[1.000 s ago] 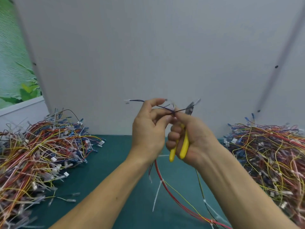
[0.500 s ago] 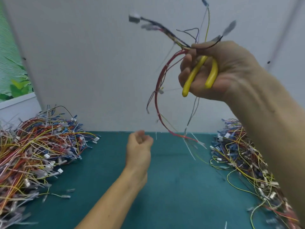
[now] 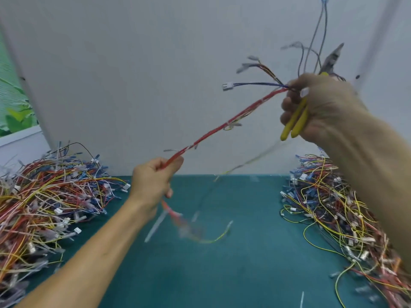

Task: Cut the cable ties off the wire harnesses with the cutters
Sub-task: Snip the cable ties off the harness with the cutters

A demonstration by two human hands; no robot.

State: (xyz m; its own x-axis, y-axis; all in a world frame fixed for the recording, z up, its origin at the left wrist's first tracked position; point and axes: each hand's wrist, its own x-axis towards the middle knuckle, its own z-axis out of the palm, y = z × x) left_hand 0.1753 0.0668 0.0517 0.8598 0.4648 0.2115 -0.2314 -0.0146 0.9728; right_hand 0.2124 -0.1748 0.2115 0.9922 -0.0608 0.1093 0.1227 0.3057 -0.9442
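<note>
Right hand (image 3: 322,107) raised high, closed around yellow-handled cutters (image 3: 295,121) together with one end of a red wire harness (image 3: 224,125). Harness stretched tight down to left hand (image 3: 153,181), fisted around it above the green table (image 3: 244,263). Lower end blurred, probably hanging loose; big wire piles (image 3: 49,192) at both sides.

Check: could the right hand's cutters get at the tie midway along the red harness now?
Probably not yet: the right hand grips both cutters and harness end, blades pointing up, away from the tie.
</note>
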